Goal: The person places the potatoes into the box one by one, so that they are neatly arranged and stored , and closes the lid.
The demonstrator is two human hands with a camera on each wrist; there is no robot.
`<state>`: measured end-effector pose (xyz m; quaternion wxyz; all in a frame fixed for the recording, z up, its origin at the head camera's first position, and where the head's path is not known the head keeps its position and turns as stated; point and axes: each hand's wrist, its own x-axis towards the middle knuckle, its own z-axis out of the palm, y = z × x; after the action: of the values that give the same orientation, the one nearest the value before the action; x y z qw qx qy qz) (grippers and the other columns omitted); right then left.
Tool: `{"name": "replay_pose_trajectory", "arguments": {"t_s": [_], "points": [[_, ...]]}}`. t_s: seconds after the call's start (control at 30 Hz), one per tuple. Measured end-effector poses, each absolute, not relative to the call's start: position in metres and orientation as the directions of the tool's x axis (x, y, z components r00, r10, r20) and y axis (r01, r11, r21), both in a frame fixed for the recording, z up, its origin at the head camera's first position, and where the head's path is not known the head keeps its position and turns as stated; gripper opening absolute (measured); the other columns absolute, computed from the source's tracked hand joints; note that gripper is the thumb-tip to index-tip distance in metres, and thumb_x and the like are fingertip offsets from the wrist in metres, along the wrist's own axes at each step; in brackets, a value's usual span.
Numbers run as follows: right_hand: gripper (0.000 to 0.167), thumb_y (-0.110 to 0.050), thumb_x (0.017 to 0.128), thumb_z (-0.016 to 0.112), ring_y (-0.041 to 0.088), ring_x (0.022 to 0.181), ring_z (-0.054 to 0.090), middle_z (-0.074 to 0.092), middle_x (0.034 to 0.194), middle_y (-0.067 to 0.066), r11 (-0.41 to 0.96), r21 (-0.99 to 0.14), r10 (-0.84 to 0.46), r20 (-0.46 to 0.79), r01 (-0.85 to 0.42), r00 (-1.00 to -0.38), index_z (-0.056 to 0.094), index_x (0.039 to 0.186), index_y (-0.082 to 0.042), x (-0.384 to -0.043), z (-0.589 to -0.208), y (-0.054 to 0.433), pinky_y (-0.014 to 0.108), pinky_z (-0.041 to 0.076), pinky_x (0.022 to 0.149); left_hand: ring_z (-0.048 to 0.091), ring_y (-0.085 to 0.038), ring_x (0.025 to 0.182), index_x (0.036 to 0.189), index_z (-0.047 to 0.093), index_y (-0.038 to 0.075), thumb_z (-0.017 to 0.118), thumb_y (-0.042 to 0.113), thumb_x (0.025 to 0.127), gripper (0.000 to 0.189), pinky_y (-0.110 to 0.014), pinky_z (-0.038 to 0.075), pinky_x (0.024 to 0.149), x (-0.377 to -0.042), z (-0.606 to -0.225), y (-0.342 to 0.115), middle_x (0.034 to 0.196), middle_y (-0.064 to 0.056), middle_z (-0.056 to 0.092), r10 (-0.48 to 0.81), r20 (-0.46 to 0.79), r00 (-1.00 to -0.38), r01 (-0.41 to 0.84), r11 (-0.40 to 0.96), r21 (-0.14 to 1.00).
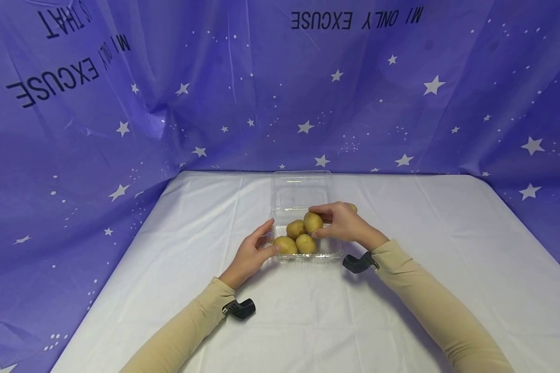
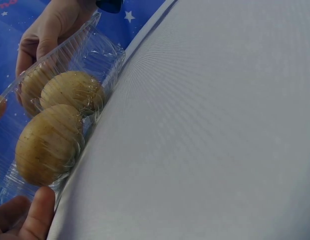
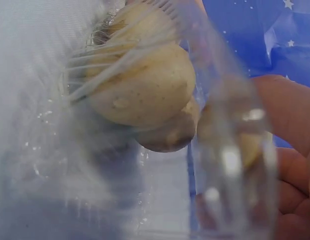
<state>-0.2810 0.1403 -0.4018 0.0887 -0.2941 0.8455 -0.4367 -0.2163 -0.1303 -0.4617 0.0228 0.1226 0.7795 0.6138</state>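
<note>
While a person sits at a white table [image 1: 308,321] in the lower half of the head view, both hands meet at a clear plastic clamshell box [image 1: 303,207] near the centre of the frame. The box lies open, with its lid [image 1: 301,189] tipped back toward the purple star-printed backdrop [image 1: 121,103], so its tray can be reached from above.

The right hand [image 1: 343,225], entering from the lower right, has thumb and fingers curled around a potato [image 1: 313,221] just above the others, apparently to seat it in the gap left in the tray. Three more potatoes sit in the tray below and to the left of it, packed touching each other. Another pale shape shows behind the right hand's knuckles, but I cannot tell what it is.

The left hand [image 1: 252,254], entering from the lower left, rests its fingers against the box's left front corner. Its fingers look fairly straight and hold nothing; it seems to brace the light box so it does not slide. In the left wrist view, a thumb tip [image 2: 37,212] at the bottom left touches the ribbed wall of the tray beside the nearest potato [image 2: 47,145].

The right wrist view is blurred: potatoes show through plastic, fingers at the right edge.

Beige sleeves [image 1: 429,300] cover both forearms, each with a small black camera mount [image 1: 358,262] at the wrist.
</note>
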Motion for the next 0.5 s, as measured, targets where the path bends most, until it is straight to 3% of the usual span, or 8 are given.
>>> {"name": "replay_pose_trajectory", "arguments": {"t_s": [0.5], "points": [[0.064, -0.002, 0.078, 0.082, 0.04, 0.123, 0.065, 0.063, 0.136, 0.029, 0.48, -0.763, -0.58, 0.093, -0.432, -0.809, 0.058, 0.135, 0.014, -0.2789, -0.4016, 0.1388, 0.04, 0.054, 0.102, 0.055, -0.046, 0.131, 0.156, 0.039, 0.002, 0.069, 0.008, 0.089, 0.074, -0.029, 0.05, 0.096, -0.2147, -0.4596, -0.1308, 0.157, -0.027, 0.043, 0.225, 0.117, -0.967, 0.168, 0.221, 0.961]]}}
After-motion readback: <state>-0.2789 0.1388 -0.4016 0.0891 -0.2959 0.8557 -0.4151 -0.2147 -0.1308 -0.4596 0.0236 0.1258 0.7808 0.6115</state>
